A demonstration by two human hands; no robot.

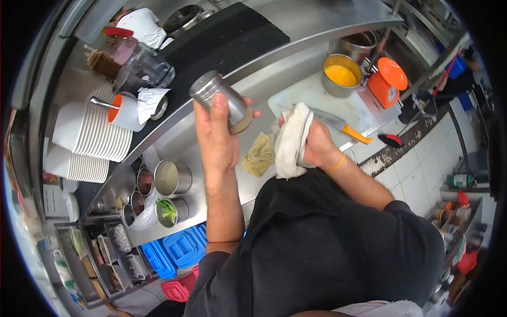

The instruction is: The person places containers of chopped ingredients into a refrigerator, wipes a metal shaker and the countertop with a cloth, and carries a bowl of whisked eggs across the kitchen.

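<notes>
My left hand (219, 127) is wrapped round a metal shaker (224, 100), which is tilted above the steel counter. In my right hand (319, 142) is a bunched white cloth (292, 141), gripped a short way to the right of the shaker. Between the two hands, a crumpled yellowish cloth (259, 155) lies on the counter. Just beyond my right hand, a knife (330, 120) with a yellow handle rests on the white cutting board (285, 100).
A pot of yellow liquid (341, 74) and an orange scale (388, 82) stand at the upper right. Stacked white bowls (103, 129) are at the left, above metal containers (171, 178). A person in white (141, 26) is at the upper left.
</notes>
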